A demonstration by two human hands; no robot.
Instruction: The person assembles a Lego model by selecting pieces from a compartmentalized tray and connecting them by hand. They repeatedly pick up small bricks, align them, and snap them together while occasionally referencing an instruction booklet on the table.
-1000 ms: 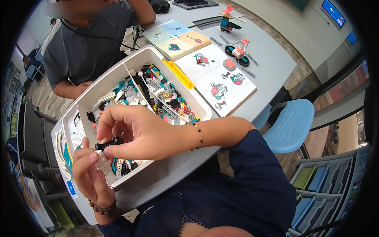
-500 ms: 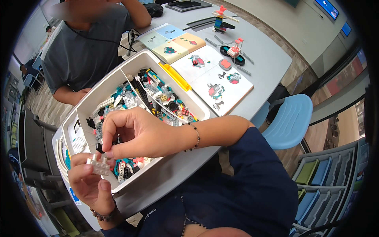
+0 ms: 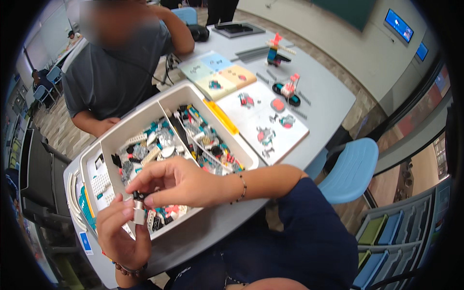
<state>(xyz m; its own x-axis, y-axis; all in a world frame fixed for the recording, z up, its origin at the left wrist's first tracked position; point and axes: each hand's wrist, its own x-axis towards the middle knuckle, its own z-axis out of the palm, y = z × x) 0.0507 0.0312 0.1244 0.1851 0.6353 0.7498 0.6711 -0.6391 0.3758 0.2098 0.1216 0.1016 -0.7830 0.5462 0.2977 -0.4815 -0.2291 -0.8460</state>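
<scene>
My left hand [image 3: 121, 232] grips a small pale grey building piece [image 3: 139, 213] upright at the near corner of a white sorting tray [image 3: 142, 113]. My right hand [image 3: 181, 183] reaches across from the right and pinches a tiny black part [image 3: 139, 195] onto the top of that piece. Both hands hover over the tray's near compartment, which holds several loose bricks in grey, teal, black and red. A bead bracelet circles each wrist.
Another person in a grey shirt [image 3: 113, 72] sits at the tray's far side, arms on the grey table [image 3: 328, 96]. An open instruction booklet [image 3: 263, 118], coloured cards [image 3: 217, 72], two small brick models [image 3: 286, 89] and a blue chair [image 3: 350, 169] lie to the right.
My left hand has turned the pale piece upright and lifted it a little. My right hand has shifted its fingertips down onto the piece's top.
</scene>
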